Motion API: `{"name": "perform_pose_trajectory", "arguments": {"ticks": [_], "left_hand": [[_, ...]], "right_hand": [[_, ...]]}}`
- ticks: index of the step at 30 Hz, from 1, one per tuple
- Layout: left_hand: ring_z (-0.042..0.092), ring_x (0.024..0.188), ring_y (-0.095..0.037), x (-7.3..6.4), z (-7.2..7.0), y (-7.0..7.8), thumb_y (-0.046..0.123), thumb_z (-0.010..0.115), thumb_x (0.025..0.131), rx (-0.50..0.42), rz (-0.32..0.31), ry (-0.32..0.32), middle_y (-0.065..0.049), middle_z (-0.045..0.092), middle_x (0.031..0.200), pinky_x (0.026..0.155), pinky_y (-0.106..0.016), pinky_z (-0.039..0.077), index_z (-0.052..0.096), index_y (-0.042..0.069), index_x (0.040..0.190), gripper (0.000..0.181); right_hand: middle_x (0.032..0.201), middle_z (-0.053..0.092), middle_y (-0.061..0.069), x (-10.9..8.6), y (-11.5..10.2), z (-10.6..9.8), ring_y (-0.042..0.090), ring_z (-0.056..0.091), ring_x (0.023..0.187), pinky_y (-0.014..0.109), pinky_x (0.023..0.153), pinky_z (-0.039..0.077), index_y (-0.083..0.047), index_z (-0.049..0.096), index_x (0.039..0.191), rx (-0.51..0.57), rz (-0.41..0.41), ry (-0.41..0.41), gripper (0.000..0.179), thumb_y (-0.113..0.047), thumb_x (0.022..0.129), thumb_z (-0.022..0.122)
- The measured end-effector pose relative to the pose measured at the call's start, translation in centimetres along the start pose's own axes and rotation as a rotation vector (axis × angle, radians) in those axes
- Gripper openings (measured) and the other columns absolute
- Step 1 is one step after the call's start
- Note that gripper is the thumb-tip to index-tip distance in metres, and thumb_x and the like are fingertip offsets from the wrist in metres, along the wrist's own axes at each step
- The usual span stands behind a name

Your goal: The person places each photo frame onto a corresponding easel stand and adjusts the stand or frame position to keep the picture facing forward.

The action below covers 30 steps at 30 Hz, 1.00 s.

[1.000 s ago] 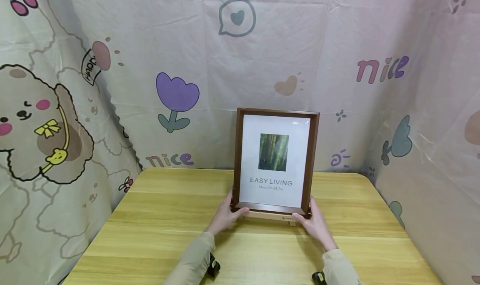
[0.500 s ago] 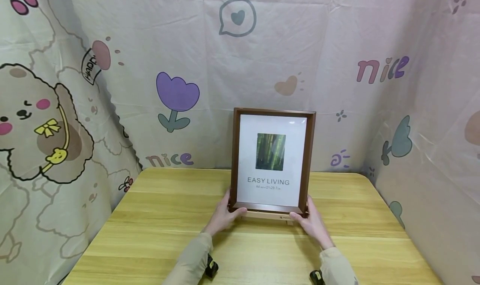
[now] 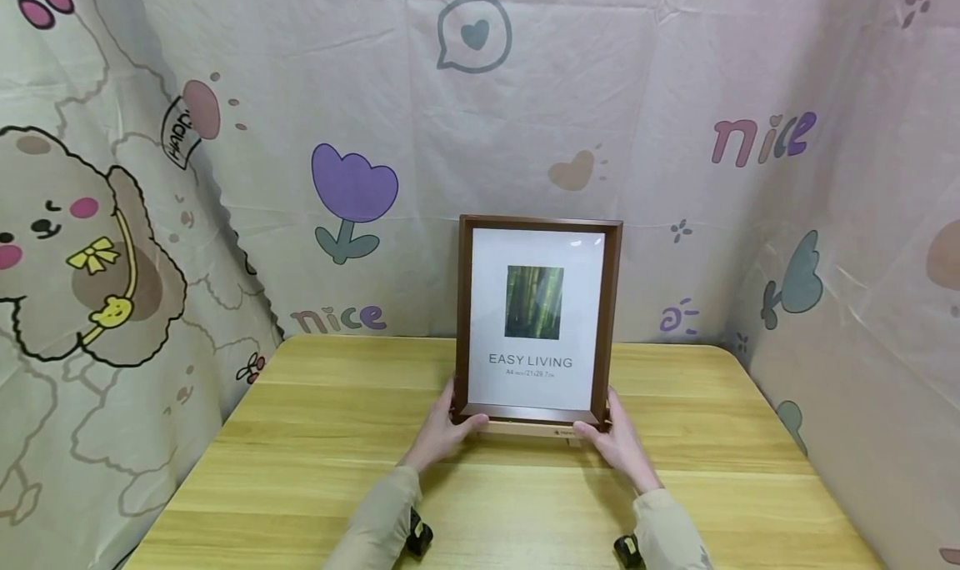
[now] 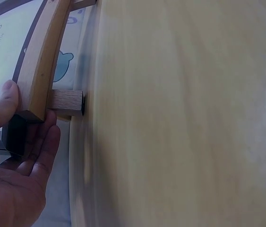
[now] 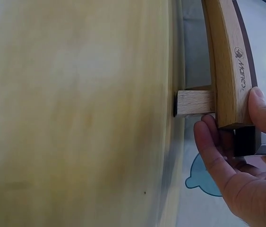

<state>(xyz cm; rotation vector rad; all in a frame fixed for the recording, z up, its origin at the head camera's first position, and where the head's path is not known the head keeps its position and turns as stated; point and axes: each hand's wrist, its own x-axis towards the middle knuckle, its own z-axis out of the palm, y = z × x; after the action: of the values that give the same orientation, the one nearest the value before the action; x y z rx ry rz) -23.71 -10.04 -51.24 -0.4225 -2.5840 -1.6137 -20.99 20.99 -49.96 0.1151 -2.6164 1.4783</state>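
Note:
A brown picture frame (image 3: 462, 320) with a white mat and a small green bamboo picture stands upright at the middle of the table. Its lower edge sits on the light wooden ledge of a stand (image 3: 528, 429). At the lower left corner my left hand (image 3: 442, 428) grips the frame, thumb in front and fingers round the side. The right hand (image 3: 617, 438) holds the lower right corner in the same way. Both wrist views show a short wooden leg (image 4: 66, 101) under the ledge, ending in a black tip. The back of the stand is hidden.
The wood-grain table (image 3: 337, 437) has rounded far corners. A printed cloth (image 3: 480, 120) hangs behind the table and along both sides. A black strap device (image 3: 418, 535) sits at each sleeve cuff.
The picture frame and stand have shifted a little to the left, with both hands moving along. The grip looks the same.

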Motion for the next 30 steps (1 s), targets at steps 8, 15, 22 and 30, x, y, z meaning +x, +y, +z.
{"name": "perform_pose_trajectory", "arguments": {"ticks": [8,15,22,30], "left_hand": [[0.056,0.130,-0.040,-0.13,-0.12,-0.20,0.037,0.076,0.088,0.008,-0.003,0.009,-0.026,0.056,0.141,0.112,-0.056,0.044,0.015,0.010,0.162,0.099],[0.055,0.132,-0.042,-0.35,-0.51,-0.15,0.035,0.077,0.088,0.000,-0.010,0.022,-0.028,0.055,0.143,0.113,-0.058,0.042,0.014,0.008,0.162,0.101],[0.050,0.136,-0.045,-0.47,-0.79,-0.33,0.035,0.076,0.088,0.017,-0.018,0.028,-0.029,0.048,0.149,0.114,-0.059,0.040,0.014,0.004,0.161,0.101],[0.050,0.136,-0.045,-0.62,-0.98,-0.39,0.036,0.078,0.087,0.034,-0.036,0.037,-0.030,0.049,0.148,0.114,-0.059,0.040,0.014,0.005,0.162,0.102]], "right_hand": [[0.126,0.063,0.033,0.14,0.01,0.28,0.046,0.062,0.117,0.058,0.103,0.050,-0.005,0.030,0.153,-0.004,-0.019,-0.001,0.080,-0.007,0.088,0.076],[0.122,0.065,0.032,0.49,-0.22,0.57,0.044,0.065,0.113,0.056,0.101,0.051,-0.005,0.030,0.154,0.002,-0.019,-0.003,0.080,-0.006,0.088,0.075],[0.126,0.064,0.033,0.66,-0.40,0.78,0.046,0.063,0.116,0.059,0.104,0.049,-0.005,0.028,0.156,0.003,-0.011,-0.011,0.083,-0.006,0.088,0.075],[0.127,0.063,0.032,0.80,-0.58,0.96,0.045,0.063,0.117,0.059,0.106,0.048,-0.006,0.027,0.157,0.013,-0.015,-0.021,0.085,-0.007,0.088,0.075]]}}
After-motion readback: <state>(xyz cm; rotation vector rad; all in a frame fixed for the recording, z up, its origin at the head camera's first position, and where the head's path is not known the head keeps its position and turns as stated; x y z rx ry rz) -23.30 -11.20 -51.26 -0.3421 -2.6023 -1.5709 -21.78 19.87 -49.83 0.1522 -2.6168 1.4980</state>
